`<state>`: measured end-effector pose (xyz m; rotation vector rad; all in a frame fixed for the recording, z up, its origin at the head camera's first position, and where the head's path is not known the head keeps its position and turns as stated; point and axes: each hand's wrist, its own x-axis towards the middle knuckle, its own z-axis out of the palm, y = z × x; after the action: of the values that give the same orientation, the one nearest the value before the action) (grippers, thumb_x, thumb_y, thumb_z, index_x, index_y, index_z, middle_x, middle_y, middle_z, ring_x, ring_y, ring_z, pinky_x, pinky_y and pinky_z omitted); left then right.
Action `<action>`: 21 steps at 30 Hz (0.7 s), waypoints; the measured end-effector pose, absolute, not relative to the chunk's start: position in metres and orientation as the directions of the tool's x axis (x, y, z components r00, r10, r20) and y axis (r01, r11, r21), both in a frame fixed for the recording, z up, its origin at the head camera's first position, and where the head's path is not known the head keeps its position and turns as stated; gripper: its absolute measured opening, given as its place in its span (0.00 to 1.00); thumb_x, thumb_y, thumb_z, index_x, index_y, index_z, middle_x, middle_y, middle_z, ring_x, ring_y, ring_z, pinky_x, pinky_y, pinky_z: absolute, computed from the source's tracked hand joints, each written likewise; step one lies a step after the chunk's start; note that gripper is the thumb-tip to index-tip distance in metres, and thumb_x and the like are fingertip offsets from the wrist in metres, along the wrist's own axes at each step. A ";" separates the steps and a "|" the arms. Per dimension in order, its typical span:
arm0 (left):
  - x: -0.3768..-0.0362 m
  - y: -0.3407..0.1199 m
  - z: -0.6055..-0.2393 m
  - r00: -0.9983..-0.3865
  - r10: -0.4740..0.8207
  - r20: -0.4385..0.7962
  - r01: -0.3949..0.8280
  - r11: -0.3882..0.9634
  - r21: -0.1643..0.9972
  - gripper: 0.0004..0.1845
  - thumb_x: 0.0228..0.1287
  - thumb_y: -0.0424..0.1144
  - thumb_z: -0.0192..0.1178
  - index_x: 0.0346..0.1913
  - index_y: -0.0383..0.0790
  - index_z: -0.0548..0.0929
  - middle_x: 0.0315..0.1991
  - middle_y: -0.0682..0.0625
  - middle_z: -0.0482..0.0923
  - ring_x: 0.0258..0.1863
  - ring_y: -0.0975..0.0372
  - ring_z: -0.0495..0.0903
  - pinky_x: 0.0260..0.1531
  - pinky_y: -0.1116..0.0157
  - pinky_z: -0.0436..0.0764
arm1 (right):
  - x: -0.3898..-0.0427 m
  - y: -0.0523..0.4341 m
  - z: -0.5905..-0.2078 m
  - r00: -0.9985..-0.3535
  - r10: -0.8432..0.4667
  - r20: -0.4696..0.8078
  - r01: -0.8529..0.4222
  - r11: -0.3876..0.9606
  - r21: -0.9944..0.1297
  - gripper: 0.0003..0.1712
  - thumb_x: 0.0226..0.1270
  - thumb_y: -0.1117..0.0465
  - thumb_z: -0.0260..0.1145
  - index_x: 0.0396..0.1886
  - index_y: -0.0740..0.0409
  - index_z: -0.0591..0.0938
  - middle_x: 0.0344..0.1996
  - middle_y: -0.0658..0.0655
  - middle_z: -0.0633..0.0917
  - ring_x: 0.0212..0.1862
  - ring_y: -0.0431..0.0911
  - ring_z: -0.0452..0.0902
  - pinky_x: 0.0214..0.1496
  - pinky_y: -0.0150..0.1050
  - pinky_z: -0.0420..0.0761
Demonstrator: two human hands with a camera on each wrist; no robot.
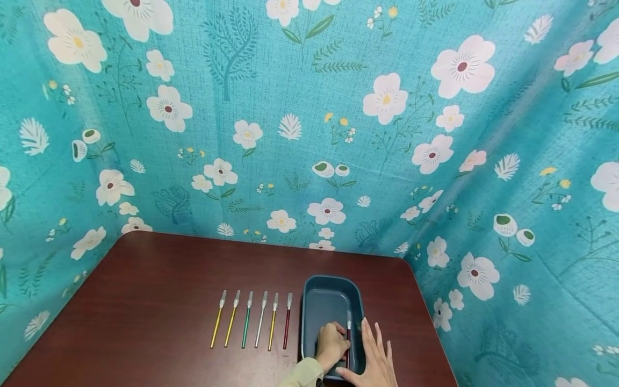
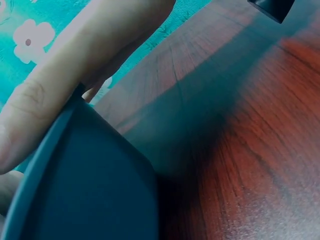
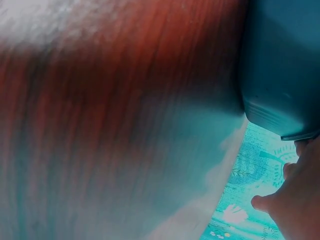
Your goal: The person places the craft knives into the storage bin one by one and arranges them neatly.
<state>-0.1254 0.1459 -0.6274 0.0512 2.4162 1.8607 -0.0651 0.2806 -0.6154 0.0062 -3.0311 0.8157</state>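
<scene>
Both hands are working at the blue tray [image 1: 309, 301]: the left hand [image 1: 331, 344] is pinching a dark red pen [image 1: 347, 336] inside it, while the right hand [image 1: 374, 355], fingers spread, is steadying its right rim. This looks like the placing step; releasing the pen and reaching left for the six pens [image 1: 251, 320] lying in a row on the table [image 1: 145, 301] would seem next.

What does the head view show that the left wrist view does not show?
Only the head view shows six pens in a row on the table, the red pen that the left hand holds inside the bin, and the right hand at the bin's side. Only the left wrist view shows a finger on the rim up close. Both show the blue bin and the table.
</scene>
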 end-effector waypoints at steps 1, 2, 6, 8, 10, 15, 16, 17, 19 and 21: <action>-0.125 0.145 -0.627 -0.995 0.084 -0.054 -0.031 0.250 0.968 0.12 0.49 0.17 0.72 0.30 0.33 0.82 0.16 0.53 0.77 0.07 0.63 0.77 0.10 0.67 0.77 | -0.066 0.280 -0.614 -1.000 -0.005 -0.011 0.001 0.864 -0.504 0.74 0.52 0.27 0.76 0.87 0.54 0.50 0.84 0.65 0.55 0.81 0.72 0.45 0.72 0.80 0.43; -0.126 0.145 -0.626 -0.994 0.087 -0.058 -0.035 0.247 0.968 0.11 0.49 0.17 0.72 0.30 0.33 0.82 0.16 0.53 0.77 0.07 0.63 0.77 0.10 0.67 0.77 | -0.066 0.280 -0.614 -1.000 -0.005 -0.023 0.007 0.862 -0.506 0.73 0.53 0.27 0.76 0.87 0.55 0.50 0.84 0.65 0.54 0.82 0.72 0.44 0.72 0.79 0.42; -0.127 0.142 -0.623 -0.993 0.096 -0.068 -0.041 0.261 0.964 0.11 0.49 0.18 0.73 0.31 0.33 0.83 0.16 0.54 0.77 0.08 0.62 0.79 0.11 0.68 0.78 | -0.066 0.279 -0.611 -0.999 -0.001 -0.048 0.023 0.863 -0.504 0.73 0.54 0.28 0.76 0.87 0.56 0.49 0.84 0.66 0.54 0.82 0.72 0.43 0.72 0.80 0.41; -0.128 0.140 -0.619 -0.991 0.105 -0.085 -0.054 0.272 0.961 0.11 0.49 0.19 0.74 0.31 0.33 0.83 0.17 0.54 0.77 0.09 0.62 0.80 0.12 0.68 0.79 | -0.066 0.278 -0.611 -0.999 0.003 -0.051 0.028 0.861 -0.508 0.73 0.54 0.29 0.77 0.87 0.57 0.49 0.84 0.66 0.54 0.82 0.72 0.43 0.72 0.80 0.41; -0.128 0.136 -0.616 -0.992 0.098 -0.080 -0.048 0.294 0.955 0.11 0.48 0.20 0.74 0.31 0.34 0.83 0.16 0.55 0.78 0.09 0.62 0.80 0.14 0.68 0.79 | -0.066 0.278 -0.611 -0.998 0.001 -0.056 0.030 0.857 -0.515 0.73 0.54 0.29 0.77 0.87 0.56 0.49 0.84 0.66 0.54 0.82 0.72 0.43 0.72 0.80 0.40; -0.127 0.126 -0.604 -0.996 0.076 -0.048 -0.021 0.319 0.948 0.11 0.48 0.21 0.74 0.32 0.35 0.83 0.14 0.56 0.79 0.08 0.65 0.78 0.18 0.68 0.79 | -0.067 0.279 -0.613 -0.999 -0.004 -0.038 0.016 0.862 -0.506 0.74 0.52 0.28 0.77 0.87 0.57 0.50 0.84 0.66 0.55 0.81 0.72 0.44 0.71 0.80 0.42; -0.128 0.124 -0.601 -0.995 0.085 -0.047 -0.019 0.308 0.951 0.11 0.48 0.21 0.73 0.32 0.35 0.84 0.15 0.56 0.79 0.08 0.65 0.78 0.18 0.68 0.79 | -0.067 0.279 -0.614 -0.999 -0.002 -0.032 0.014 0.864 -0.503 0.74 0.52 0.28 0.77 0.87 0.57 0.50 0.84 0.66 0.55 0.81 0.72 0.44 0.71 0.81 0.42; -0.128 0.123 -0.599 -0.994 0.095 -0.054 -0.024 0.291 0.956 0.11 0.49 0.21 0.73 0.32 0.34 0.84 0.16 0.56 0.78 0.08 0.65 0.78 0.17 0.67 0.80 | -0.067 0.280 -0.614 -1.000 -0.001 -0.025 0.012 0.865 -0.501 0.74 0.51 0.28 0.77 0.87 0.57 0.50 0.84 0.66 0.55 0.81 0.72 0.45 0.71 0.81 0.42; -0.130 0.119 -0.594 -0.991 0.118 -0.070 -0.038 0.258 0.965 0.10 0.50 0.20 0.72 0.34 0.32 0.84 0.18 0.56 0.78 0.10 0.64 0.80 0.16 0.67 0.80 | -0.067 0.280 -0.614 -1.000 0.001 -0.024 0.013 0.867 -0.498 0.75 0.51 0.27 0.77 0.87 0.56 0.50 0.84 0.65 0.55 0.82 0.72 0.44 0.71 0.81 0.42; -0.132 0.114 -0.590 -0.986 0.140 -0.088 -0.056 0.217 0.975 0.10 0.52 0.20 0.72 0.36 0.31 0.85 0.20 0.55 0.78 0.11 0.62 0.81 0.14 0.66 0.81 | -0.067 0.280 -0.615 -1.000 0.002 -0.030 0.017 0.866 -0.501 0.75 0.51 0.27 0.77 0.87 0.55 0.49 0.84 0.65 0.55 0.81 0.72 0.44 0.71 0.81 0.42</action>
<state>-0.1317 0.1137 -0.5901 0.0810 2.3235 1.8713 -0.0668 0.2803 -0.6148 -0.0151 -3.0615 0.8220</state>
